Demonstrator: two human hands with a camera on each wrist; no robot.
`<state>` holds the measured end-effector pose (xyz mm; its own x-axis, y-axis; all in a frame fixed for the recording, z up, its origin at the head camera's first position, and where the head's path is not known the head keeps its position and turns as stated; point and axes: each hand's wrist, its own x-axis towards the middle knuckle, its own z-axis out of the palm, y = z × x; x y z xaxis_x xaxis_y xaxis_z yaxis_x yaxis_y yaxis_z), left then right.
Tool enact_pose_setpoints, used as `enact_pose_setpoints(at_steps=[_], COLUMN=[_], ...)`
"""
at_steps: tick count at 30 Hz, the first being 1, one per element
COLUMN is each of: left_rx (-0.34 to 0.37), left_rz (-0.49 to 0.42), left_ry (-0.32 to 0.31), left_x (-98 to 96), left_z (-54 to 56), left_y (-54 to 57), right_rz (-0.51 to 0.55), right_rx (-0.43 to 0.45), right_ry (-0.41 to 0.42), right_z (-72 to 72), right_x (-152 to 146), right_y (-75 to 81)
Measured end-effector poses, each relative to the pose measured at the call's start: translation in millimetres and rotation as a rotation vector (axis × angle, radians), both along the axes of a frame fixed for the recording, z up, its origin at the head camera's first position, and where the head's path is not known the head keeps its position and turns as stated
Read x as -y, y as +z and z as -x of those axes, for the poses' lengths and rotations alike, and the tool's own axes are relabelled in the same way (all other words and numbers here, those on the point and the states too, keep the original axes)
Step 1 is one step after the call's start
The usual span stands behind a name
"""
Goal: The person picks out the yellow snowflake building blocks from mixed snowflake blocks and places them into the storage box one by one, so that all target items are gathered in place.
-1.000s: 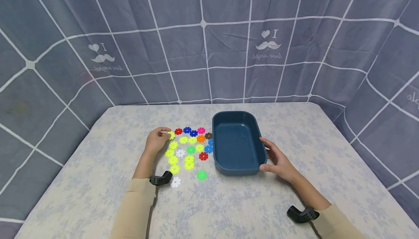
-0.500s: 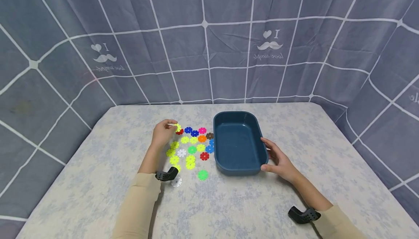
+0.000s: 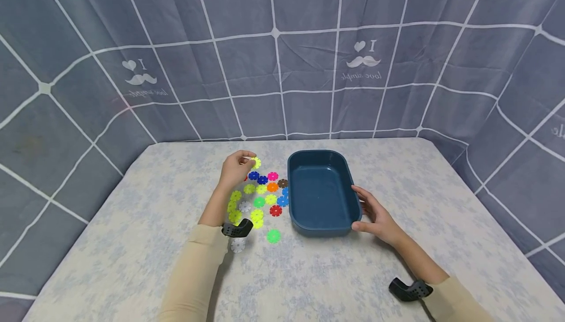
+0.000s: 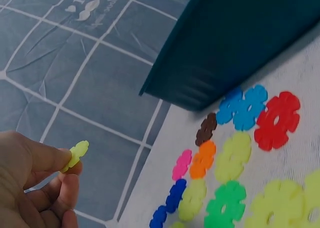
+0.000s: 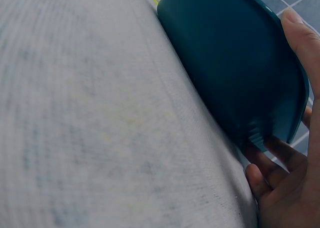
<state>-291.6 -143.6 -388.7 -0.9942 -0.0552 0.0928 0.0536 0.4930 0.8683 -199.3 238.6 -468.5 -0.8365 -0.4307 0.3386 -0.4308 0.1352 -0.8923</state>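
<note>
My left hand [image 3: 234,170] pinches a yellow notched plastic disc [image 3: 256,163] between thumb and fingertips, raised over the far edge of a group of loose discs. In the left wrist view the same yellow disc [image 4: 78,152] is seen nearly edge-on, sticking out past the thumb tip. To the right of the group stands a dark blue rectangular plastic bin [image 3: 324,231] with nothing in it. My right hand [image 3: 378,219] holds the bin by its near right corner; in the right wrist view the thumb [image 5: 300,38] lies at the rim and the fingers [image 5: 280,160] bend against the side wall.
Flower-shaped discs in several colours lie flat left of the bin, among them a red disc [image 3: 275,210], an orange disc [image 3: 272,186] and a green disc [image 3: 273,236]. A white disc [image 3: 238,246] lies nearest. A grey checked curtain [image 3: 304,67] hangs behind the table [image 3: 335,283].
My left hand has lifted the yellow disc off the table's left group and carried it rightward and away from me. The right hand and the bin have stayed in place.
</note>
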Motion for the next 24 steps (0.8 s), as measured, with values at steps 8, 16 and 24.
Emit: enact_pose_setpoints(at_steps=[8,16,24], left_rx=[-0.008,0.001,0.002], left_rz=[0.002,0.012,0.028], left_ry=[-0.048,-0.062,-0.083], left_x=[-16.7,-33.6,-49.3], left_z=[2.0,2.9,4.8], left_y=[5.6,6.7,7.7], right_rz=[-0.005,-0.015,-0.008], right_rx=[0.004,0.003,-0.001], right_ry=[0.001,-0.009,0.006], right_z=[-0.2,0.0,0.3], right_x=[0,0,-1], right_y=[1.0,0.7,0.6])
